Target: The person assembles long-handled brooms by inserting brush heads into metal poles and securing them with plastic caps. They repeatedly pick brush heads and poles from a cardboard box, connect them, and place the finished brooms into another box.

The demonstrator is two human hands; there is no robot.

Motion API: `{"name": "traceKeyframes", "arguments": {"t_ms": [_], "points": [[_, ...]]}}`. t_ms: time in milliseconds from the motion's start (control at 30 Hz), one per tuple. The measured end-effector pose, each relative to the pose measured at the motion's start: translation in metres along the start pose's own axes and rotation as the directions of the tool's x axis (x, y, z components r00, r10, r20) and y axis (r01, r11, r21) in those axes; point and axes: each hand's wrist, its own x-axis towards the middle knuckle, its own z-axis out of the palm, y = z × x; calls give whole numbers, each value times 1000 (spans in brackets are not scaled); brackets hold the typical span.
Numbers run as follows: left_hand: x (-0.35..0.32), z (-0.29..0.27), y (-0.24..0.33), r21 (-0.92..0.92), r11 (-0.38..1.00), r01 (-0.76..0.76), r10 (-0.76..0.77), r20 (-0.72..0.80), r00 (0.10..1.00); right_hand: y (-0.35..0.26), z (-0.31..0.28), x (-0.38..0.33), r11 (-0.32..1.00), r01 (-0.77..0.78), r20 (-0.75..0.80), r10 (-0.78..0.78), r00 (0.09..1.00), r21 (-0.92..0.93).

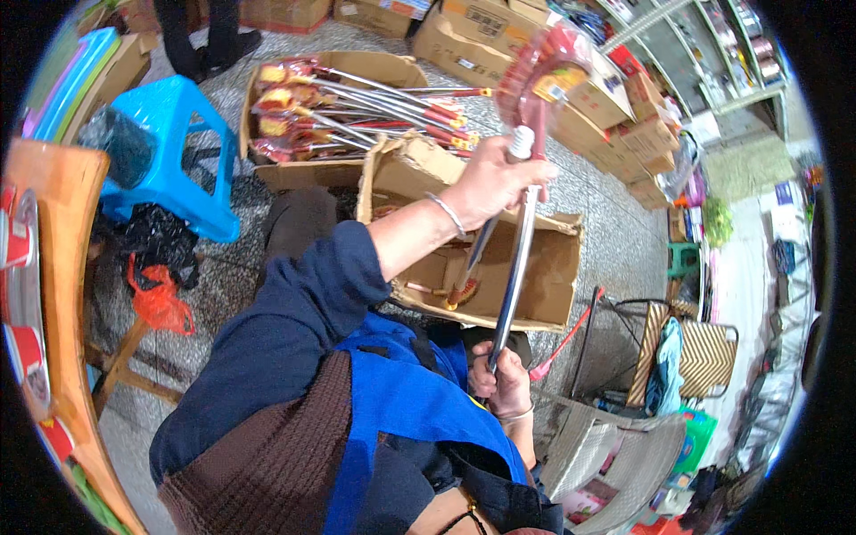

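My left hand [499, 178] is closed around the upper part of a long-handled brush [517, 267] with a metal pole. A red head in clear plastic with a yellow label [557, 82] sits blurred above this hand. A white threaded end [522, 143] sticks up beside my thumb. My right hand [501, 382] wraps around the pole's lower end, near my blue apron [428, 401]. Under my left wrist, a second thin pole [480, 254] slants down into an open cardboard box [544, 308]. By its lower end, red and yellow bristles [464, 292] show inside the box.
Another carton [312, 176] holds several similar brushes [383, 107]. At left are a blue plastic stool [174, 134], a wooden table edge [67, 294] and a red bag [160, 299]. More cartons [473, 45] line the back. Chairs [682, 348] stand right; a person's legs [201, 36] show far left.
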Motion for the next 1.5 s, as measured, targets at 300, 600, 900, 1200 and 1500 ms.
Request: {"name": "traceKeyframes", "arguments": {"t_ms": [300,600,900,1200,1500], "points": [[24,-80,-68,-44,998,34,-34,-5,999,-91,2,32,540,71,-368,-657,658,-838],[21,-138,-115,-41,956,289,-291,-43,956,-185,7,213,-334,-298,9,-679,734,-894],[15,-154,-103,111,950,292,-281,-108,954,-181,56,448,-784,-236,471,-552,688,-574],[25,-160,-100,34,957,287,-280,-144,949,-154,43,390,-683,48,614,-622,486,-729],[33,-153,-112,-199,963,180,-194,-57,979,-63,-50,231,39,71,37,-560,827,-997]]}}
